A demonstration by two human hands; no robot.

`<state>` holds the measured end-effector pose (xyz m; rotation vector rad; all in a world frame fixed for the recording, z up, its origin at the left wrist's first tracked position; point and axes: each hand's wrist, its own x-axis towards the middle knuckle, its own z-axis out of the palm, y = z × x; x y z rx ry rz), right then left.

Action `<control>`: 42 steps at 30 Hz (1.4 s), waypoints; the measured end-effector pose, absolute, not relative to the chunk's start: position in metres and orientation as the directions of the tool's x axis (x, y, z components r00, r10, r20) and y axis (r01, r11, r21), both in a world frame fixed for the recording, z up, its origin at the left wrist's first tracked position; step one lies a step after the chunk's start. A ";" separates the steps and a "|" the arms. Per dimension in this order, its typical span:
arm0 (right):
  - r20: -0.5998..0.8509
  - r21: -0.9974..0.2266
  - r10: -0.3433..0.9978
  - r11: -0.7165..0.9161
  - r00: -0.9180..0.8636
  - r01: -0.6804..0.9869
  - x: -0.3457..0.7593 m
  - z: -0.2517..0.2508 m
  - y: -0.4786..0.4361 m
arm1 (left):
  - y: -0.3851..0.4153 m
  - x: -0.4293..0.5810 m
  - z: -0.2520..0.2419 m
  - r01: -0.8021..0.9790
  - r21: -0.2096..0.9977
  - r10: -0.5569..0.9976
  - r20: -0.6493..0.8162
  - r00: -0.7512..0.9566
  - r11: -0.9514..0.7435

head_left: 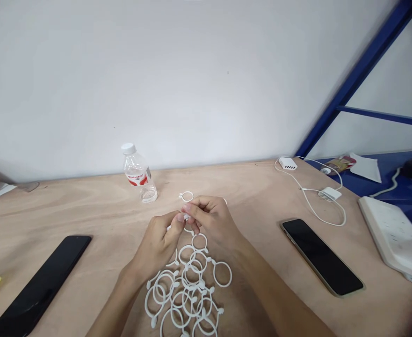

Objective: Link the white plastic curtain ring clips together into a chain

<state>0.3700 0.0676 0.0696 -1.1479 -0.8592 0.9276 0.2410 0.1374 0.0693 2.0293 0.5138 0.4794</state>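
My left hand (163, 241) and my right hand (213, 222) meet above the table, thumbs and fingers pinched together. Between the fingertips shows a small white part of a plastic ring (186, 216); the rest of it is mostly hidden by my fingers. Below and between my forearms lies a loose, overlapping pile of white plastic rings (192, 274), each with a small knob at its joint. Just beyond my fingers, a single white ring (187, 192) lies apart on the table. The edge of another white piece (226, 201) peeks out behind my right hand.
On the wooden table (97, 206) a clear bottle (137, 175) stands behind my left hand. One black phone (40, 285) lies left, another phone (321, 255) right. A white charger (288, 163) with cable, a power strip (391, 234) and blue metal frame (353, 79) are at right.
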 end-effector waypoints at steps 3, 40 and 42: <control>0.084 -0.978 0.926 0.148 0.368 -0.149 0.371 0.070 0.068 | 0.139 0.240 0.067 0.164 0.893 0.569 0.117 0.814 -0.419; -0.044 -0.465 0.954 -0.284 0.298 0.839 0.380 0.019 0.072 | 0.158 0.220 0.057 0.460 0.302 0.429 -0.166 0.888 -0.835; -0.034 -0.468 0.962 -0.255 0.272 0.846 0.379 0.024 0.071 | 0.158 0.222 0.058 0.495 0.314 0.480 -0.129 0.868 -0.810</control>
